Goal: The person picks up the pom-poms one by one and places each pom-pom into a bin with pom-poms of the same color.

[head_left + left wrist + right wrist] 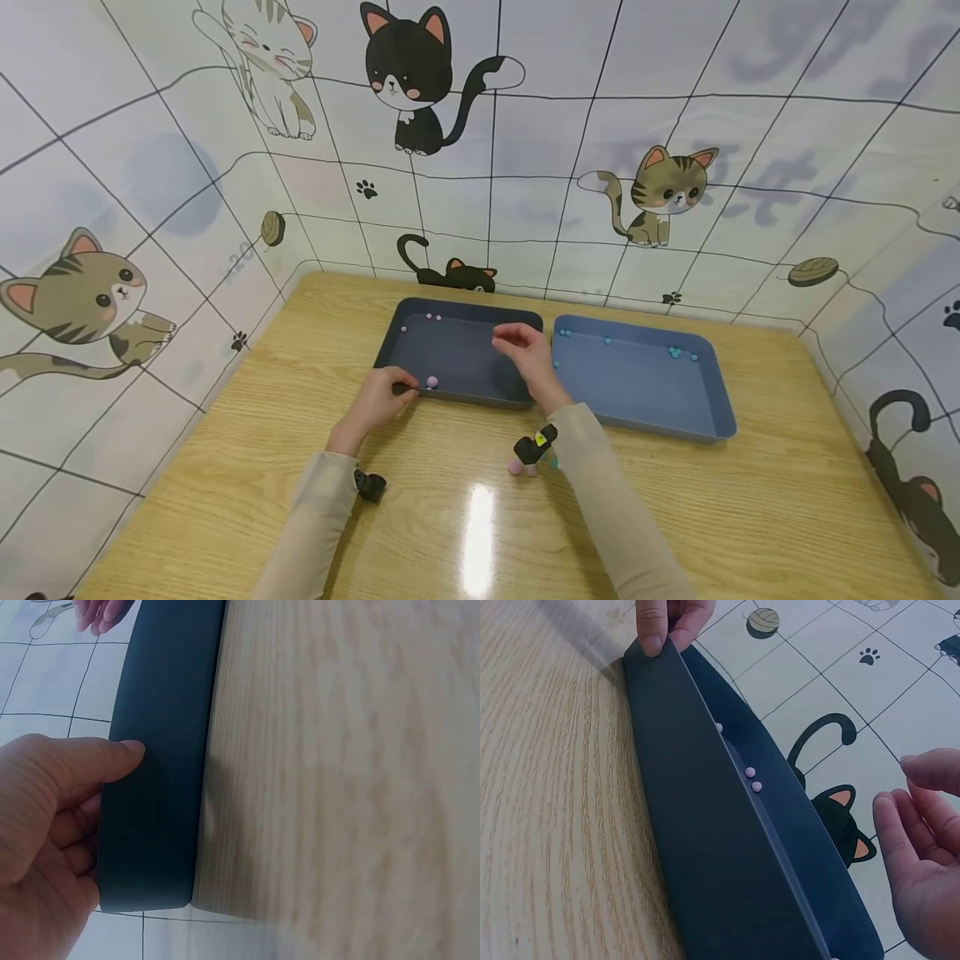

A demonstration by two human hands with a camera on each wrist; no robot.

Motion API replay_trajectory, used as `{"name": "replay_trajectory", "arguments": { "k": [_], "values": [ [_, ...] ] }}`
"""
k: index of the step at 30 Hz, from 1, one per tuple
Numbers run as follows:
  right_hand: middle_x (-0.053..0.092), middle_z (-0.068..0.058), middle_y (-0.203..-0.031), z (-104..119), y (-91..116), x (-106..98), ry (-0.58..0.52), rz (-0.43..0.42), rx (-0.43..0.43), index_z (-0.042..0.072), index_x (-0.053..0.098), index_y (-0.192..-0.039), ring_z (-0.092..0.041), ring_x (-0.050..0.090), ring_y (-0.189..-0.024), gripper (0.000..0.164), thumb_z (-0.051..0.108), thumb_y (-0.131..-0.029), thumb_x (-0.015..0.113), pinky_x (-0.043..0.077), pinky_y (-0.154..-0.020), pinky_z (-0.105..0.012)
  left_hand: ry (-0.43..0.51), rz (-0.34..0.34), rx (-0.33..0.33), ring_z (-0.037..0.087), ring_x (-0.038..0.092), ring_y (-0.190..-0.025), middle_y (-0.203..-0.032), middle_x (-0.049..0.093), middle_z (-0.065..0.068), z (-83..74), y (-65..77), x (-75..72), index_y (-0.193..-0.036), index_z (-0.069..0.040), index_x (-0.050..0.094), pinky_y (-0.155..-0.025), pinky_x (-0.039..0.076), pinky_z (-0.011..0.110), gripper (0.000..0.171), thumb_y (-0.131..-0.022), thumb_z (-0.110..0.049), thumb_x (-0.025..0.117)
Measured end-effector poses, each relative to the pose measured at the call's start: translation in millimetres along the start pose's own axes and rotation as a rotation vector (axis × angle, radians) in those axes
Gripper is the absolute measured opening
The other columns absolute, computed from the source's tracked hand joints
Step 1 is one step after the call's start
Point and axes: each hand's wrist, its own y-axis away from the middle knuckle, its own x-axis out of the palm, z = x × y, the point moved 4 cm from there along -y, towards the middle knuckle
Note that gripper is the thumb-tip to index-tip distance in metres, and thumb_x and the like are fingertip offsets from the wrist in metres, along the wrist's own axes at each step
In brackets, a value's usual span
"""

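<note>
My left hand (377, 398) grips the near left corner of a dark grey tray (465, 350). In the left wrist view the thumb (124, 757) presses the outer wall, the other fingers curled behind the rim. Just inside that corner sits a larger pink ball (432, 382). Small pink balls (754, 780) lie along the far left of the tray. Above the tray's right part hovers my right hand (531, 360), its fingers loosely bent. A gap shows between thumb and fingers in the right wrist view, with nothing visible in it.
Right of the dark tray is a blue tray (637, 383) with several small teal balls (675, 352) along its far side. Pink pieces (515, 467) and a teal piece lie on the wooden table (420, 533) near my right wrist. Cat-patterned sheets (555, 208) stand behind the table.
</note>
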Motion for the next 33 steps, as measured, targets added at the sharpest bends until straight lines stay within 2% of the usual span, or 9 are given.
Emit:
{"name": "replay_trajectory", "arguments": {
  "k": [3,9,18,24,28,33],
  "values": [
    [0.064,-0.016,-0.104,1.9,1.5,-1.6,0.002,0.004,-0.001,-0.009,0.062,-0.106,-0.006,0.060,-0.084,0.023,-0.001,-0.085,0.066,0.049,-0.080,-0.021,0.005,0.002,-0.002,0.024,0.064,-0.080,-0.082,0.068,0.009,0.5,-0.3,1.0,-0.083,0.002,0.071,-0.076,0.052,0.040,0.005,-0.078,0.002,0.071],
    [0.060,-0.026,-0.109,11.2,9.0,-3.2,-0.015,0.032,-0.014,-0.011,0.061,-0.108,-0.007,0.060,-0.086,0.025,-0.001,-0.086,0.065,0.049,-0.080,-0.020,-0.007,-0.006,0.012,0.024,0.064,-0.080,-0.082,0.068,0.008,1.6,-0.6,1.2,-0.084,0.001,0.071,-0.076,0.052,0.041,0.007,-0.076,0.002,0.073],
    [0.064,-0.018,-0.102,12.7,20.4,-10.0,0.017,0.028,-0.050,-0.009,0.062,-0.104,-0.007,0.061,-0.085,0.022,-0.002,-0.084,0.066,0.050,-0.080,-0.023,-0.002,-0.011,0.024,0.024,0.064,-0.079,-0.081,0.068,0.009,1.0,-0.1,1.2,-0.083,0.001,0.071,-0.075,0.052,0.040,0.007,-0.077,0.004,0.071],
    [0.062,-0.022,-0.103,16.8,31.0,-14.7,0.006,0.062,-0.064,-0.011,0.061,-0.104,-0.010,0.062,-0.087,0.022,-0.002,-0.084,0.066,0.048,-0.085,-0.021,-0.002,-0.009,0.010,0.025,0.064,-0.080,-0.082,0.068,0.010,0.2,0.3,0.4,-0.083,0.001,0.071,-0.076,0.052,0.041,0.006,-0.077,0.003,0.071],
    [0.061,-0.024,-0.104,20.3,39.8,-15.5,-0.015,0.091,-0.055,-0.012,0.060,-0.105,-0.011,0.062,-0.088,0.022,-0.004,-0.084,0.065,0.050,-0.081,-0.023,-0.001,-0.005,0.004,0.025,0.064,-0.080,-0.083,0.068,0.010,0.2,0.4,0.7,-0.084,0.001,0.071,-0.076,0.052,0.041,0.007,-0.077,0.003,0.072],
    [0.060,-0.026,-0.105,23.4,49.9,-15.6,-0.023,0.138,-0.057,-0.013,0.059,-0.106,-0.011,0.062,-0.089,0.024,-0.003,-0.085,0.064,0.051,-0.082,-0.025,0.000,-0.006,0.011,0.025,0.064,-0.080,-0.082,0.068,0.009,0.3,0.1,1.4,-0.084,0.001,0.071,-0.077,0.052,0.041,0.007,-0.077,0.003,0.072]
  ]
}}
